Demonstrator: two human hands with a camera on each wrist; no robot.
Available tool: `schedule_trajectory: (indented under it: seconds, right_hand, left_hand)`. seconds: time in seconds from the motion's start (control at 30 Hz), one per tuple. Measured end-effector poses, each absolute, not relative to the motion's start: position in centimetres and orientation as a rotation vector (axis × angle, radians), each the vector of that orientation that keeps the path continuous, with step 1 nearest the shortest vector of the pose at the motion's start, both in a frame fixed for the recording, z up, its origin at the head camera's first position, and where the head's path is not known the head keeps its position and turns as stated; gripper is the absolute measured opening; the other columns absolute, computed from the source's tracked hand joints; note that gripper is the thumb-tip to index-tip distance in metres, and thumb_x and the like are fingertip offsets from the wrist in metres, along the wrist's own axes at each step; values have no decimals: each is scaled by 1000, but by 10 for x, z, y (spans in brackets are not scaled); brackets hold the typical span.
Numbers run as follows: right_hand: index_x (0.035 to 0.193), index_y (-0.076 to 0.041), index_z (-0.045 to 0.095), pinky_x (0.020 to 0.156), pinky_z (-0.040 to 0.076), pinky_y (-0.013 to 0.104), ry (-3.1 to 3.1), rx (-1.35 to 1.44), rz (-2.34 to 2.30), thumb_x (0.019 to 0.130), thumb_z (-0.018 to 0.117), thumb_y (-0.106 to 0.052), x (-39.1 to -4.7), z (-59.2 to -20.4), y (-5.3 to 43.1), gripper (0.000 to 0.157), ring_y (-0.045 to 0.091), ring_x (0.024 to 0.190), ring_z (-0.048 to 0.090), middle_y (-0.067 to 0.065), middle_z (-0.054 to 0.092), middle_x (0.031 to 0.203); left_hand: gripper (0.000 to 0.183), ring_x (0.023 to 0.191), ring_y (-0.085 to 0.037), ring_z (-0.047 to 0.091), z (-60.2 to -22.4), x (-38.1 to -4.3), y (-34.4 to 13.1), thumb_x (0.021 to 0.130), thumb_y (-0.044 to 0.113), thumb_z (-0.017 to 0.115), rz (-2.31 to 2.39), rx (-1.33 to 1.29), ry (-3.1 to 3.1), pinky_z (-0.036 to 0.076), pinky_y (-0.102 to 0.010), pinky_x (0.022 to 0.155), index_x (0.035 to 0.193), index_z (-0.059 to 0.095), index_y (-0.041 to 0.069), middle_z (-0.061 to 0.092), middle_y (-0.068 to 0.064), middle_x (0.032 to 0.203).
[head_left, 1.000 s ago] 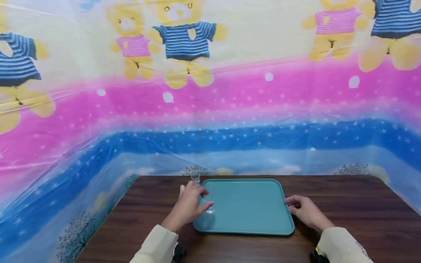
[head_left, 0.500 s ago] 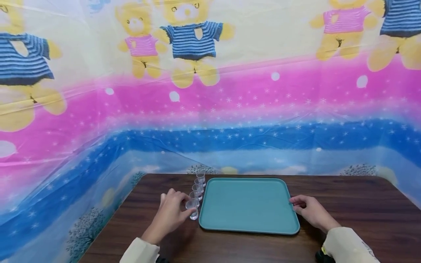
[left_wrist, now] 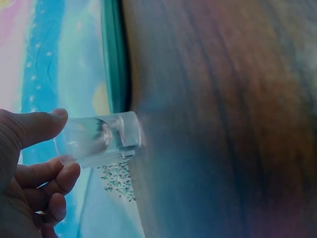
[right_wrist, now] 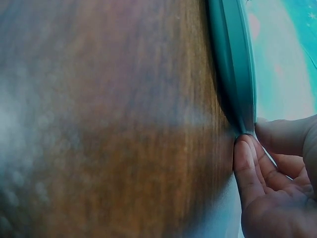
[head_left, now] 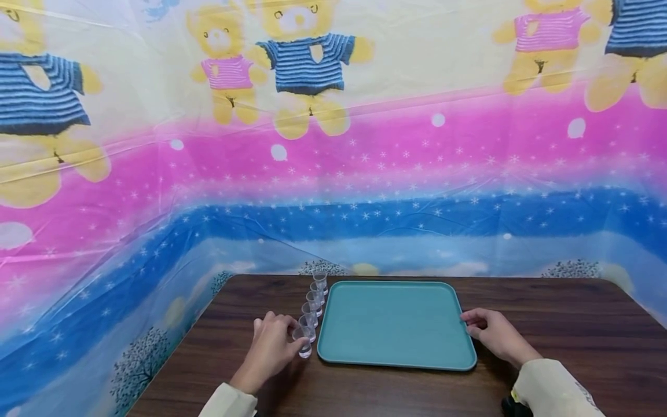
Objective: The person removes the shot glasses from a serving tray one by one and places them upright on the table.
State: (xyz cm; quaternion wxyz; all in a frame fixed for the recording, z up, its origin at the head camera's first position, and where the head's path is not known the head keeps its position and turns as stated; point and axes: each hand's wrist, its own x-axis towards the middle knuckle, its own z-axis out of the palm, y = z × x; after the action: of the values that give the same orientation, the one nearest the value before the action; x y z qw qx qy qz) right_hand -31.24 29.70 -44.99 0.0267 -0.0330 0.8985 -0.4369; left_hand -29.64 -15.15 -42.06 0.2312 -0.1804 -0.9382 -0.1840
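Observation:
My left hand (head_left: 268, 350) pinches a small clear shot glass (head_left: 305, 350) near its rim, between thumb and fingers. That glass stands upright at the near end of a row, and in the left wrist view the base of the shot glass (left_wrist: 130, 131) meets the tabletop. Several matching glasses (head_left: 314, 300) run behind it along the left side of a green tray (head_left: 396, 324). Over at the tray's right edge, my right hand (head_left: 500, 337) grips the rim. Close up in the right wrist view, thumb and forefinger close on the tray's edge (right_wrist: 240, 74).
Everything stands on a dark brown wood-grain table (head_left: 563, 324) with rounded far corners. Behind it hangs a printed curtain (head_left: 385, 174) with bears and snowflakes, wrapping around both sides.
My left hand has moved from over the tray's left part to the near end of the row, lowering the shot glass onto the table. The right hand stays at the tray's edge.

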Motion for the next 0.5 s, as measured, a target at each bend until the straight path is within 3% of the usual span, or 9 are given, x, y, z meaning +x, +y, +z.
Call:
schedule_trajectory:
  seconds: [0.23,0.4,0.5]
  right_hand:
    - [120,6,57,72,49,38,2776,-98,-1358,93,56,2,-312,-450,295,27,24,92,56,10,59,103]
    - [122,3,56,73,49,40,2875,-162,-1294,95,55,-5,-312,-447,286,28,27,97,55,12,57,108]
    - [126,0,55,80,46,49,3106,-331,-1196,96,56,-11,-309,-437,267,32,35,108,50,18,53,120]
  left_hand:
    - [31,73,-17,42,-419,-298,-149,72,32,82,-482,-450,-2582,27,-39,68,84,67,8,56,4,73]
    - [42,91,-22,47,-412,-293,-129,78,36,77,-498,-536,-2449,30,-38,73,105,64,6,58,-5,98]
    - [48,109,-26,48,-408,-297,-99,87,36,67,-502,-658,-2449,35,-44,84,123,58,5,56,-9,119]
